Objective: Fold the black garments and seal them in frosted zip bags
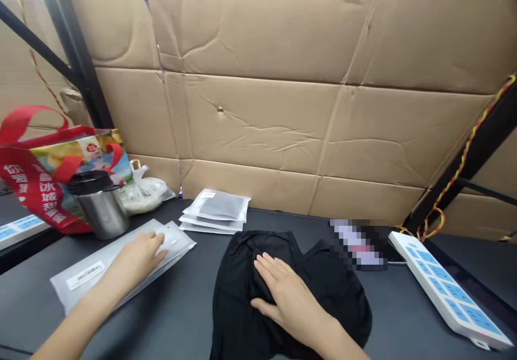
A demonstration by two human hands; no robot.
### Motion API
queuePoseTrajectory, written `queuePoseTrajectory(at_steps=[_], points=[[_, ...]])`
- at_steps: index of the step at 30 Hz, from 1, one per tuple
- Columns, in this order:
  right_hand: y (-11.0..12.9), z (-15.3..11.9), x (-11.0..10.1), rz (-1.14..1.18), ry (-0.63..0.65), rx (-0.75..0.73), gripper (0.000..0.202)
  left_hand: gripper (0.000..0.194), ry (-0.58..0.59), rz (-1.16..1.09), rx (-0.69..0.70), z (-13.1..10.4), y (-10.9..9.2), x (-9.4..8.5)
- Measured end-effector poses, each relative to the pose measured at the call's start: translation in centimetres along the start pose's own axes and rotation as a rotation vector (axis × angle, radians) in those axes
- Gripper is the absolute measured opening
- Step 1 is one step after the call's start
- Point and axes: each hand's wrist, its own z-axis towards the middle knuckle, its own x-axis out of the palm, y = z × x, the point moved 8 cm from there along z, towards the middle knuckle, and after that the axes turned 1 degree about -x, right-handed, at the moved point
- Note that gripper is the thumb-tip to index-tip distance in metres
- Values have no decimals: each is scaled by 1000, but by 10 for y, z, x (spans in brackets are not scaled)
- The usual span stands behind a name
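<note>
Black cloth, a garment (pixel 234 290), lies bunched on the dark table in front of me. My right hand (pixel 283 292) rests flat on it, palm down, fingers stretched out and holding nothing. On the left, my left hand (pixel 143 255) is over a stack of frosted plastic bags (pixel 86 265) with a white barcode label. Its fingers are bent, and the fingertips touch the upper bag near its far end. Whether they pinch the plastic is hidden from me. Further back, several filled frosted bags (pixel 214 212) are piled against the cardboard.
A steel cup (pixel 103 209) with a black lid stands by a red carry bag (pixel 44 187) and a knotted plastic bag (pixel 145 193). At right lie a power strip (pixel 448 290) and a blurred-out object (pixel 359 244). A cardboard wall (pixel 258 112) closes the back.
</note>
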Motion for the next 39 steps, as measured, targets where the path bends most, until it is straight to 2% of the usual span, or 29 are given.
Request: queuePoseTrajectory(at_steps=[2, 4, 6, 8, 11, 13, 15, 17, 19, 21, 22, 24, 26, 29, 32, 35, 37, 39], points=[[-2, 0, 3, 0, -30, 12, 62, 12, 95, 85, -70, -3, 26, 12], [-4, 1, 7, -18, -72, 18, 56, 15, 138, 102, -77, -5, 32, 17], [-6, 3, 11, -32, -100, 14, 58, 19, 145, 89, -89, -6, 30, 11], [-8, 3, 14, -35, -103, 13, 62, 22, 152, 84, -137, -10, 28, -4], [-8, 3, 13, 2, -108, 31, 62, 27, 58, 101, -260, -22, 18, -49], [-9, 2, 11, 51, -115, 52, 64, 31, -110, 112, -274, -30, -6, -88], [-12, 1, 12, 87, -117, 75, 69, 30, -312, 67, -107, -30, -57, -118], [-14, 0, 14, 97, -107, 79, 72, 31, -415, -28, 46, -22, -113, -127], [-17, 0, 14, 104, -98, 68, 79, 32, -288, -144, 241, -2, -172, -103], [-19, -3, 10, 127, -91, 34, 88, 27, -167, -175, 385, 17, -218, -67], [-18, -5, 7, 142, -80, 2, 91, 24, -117, -194, 435, 26, -234, -48], [-13, -10, -1, 164, -40, -75, 88, 21, -21, -238, 506, 38, -252, -13], [-9, -16, -8, 167, 0, -120, 79, 20, 67, -292, 559, 44, -256, 14], [-9, -21, -12, 157, 14, -92, 68, 17, 154, -367, 592, 44, -245, 33], [-16, -23, -6, 156, -7, -4, 70, 13, 189, -406, 566, 41, -229, 37], [-22, -24, -3, 210, -67, 62, 64, 13, 206, -425, 529, 38, -221, 38], [-26, -25, -7, 341, -149, 67, 53, 15, 219, -442, 516, 36, -222, 39], [-41, -28, -19, 552, -301, 148, 38, 18, 234, -464, 508, 34, -226, 40]])
